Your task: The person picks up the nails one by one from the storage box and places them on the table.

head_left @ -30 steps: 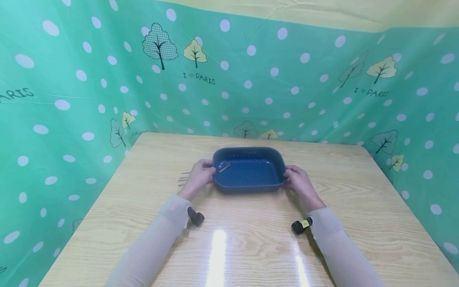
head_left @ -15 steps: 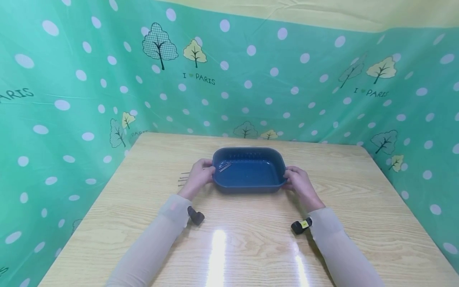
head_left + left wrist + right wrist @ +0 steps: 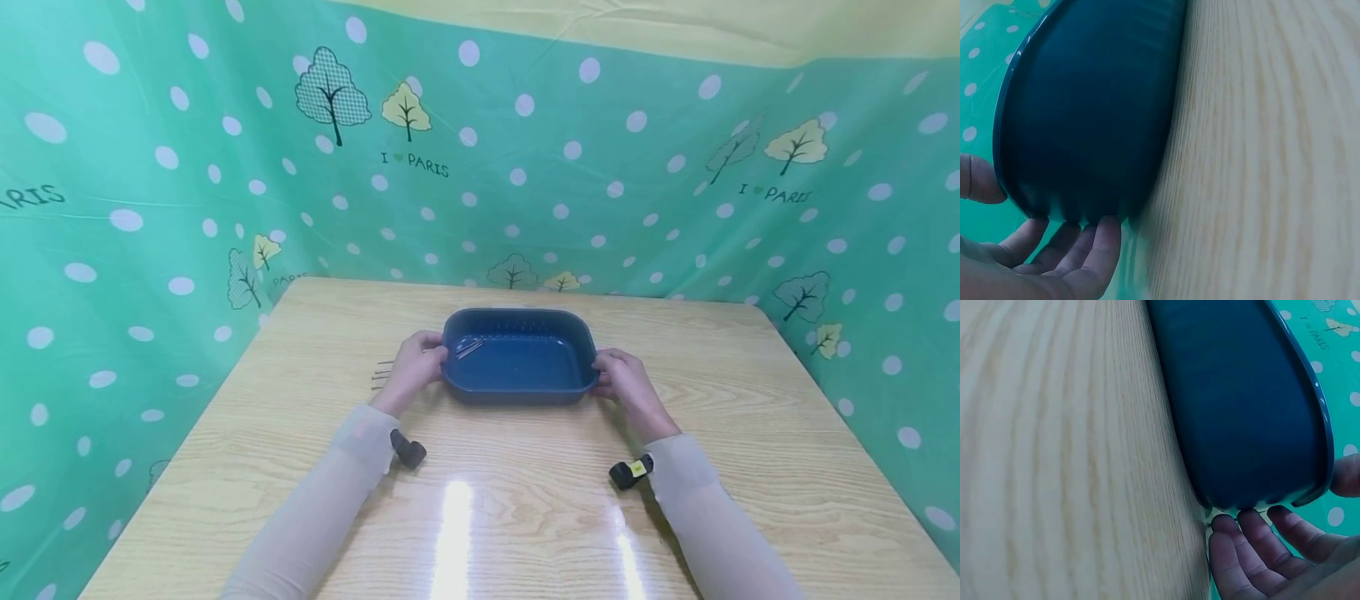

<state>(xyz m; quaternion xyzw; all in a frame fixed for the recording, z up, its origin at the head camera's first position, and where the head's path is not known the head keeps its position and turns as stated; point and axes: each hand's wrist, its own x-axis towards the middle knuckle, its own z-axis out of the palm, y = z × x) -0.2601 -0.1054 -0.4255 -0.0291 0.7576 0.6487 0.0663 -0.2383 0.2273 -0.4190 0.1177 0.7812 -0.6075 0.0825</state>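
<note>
A dark blue rectangular plastic tub with rounded corners sits upright on the wooden table. My left hand holds its left end. In the left wrist view, the thumb is at the rim and the fingers lie against the outer wall. At the opposite end my right hand grips in the same way, its fingers on the wall and its thumb at the rim. Inside the tub, at the left, lie a few thin metal nails. Their exact number is too small to tell.
Several long thin nails lie on the table just left of my left hand, partly hidden by it. A green polka-dot cloth hangs behind the table and along both sides. Each wrist carries a small black camera.
</note>
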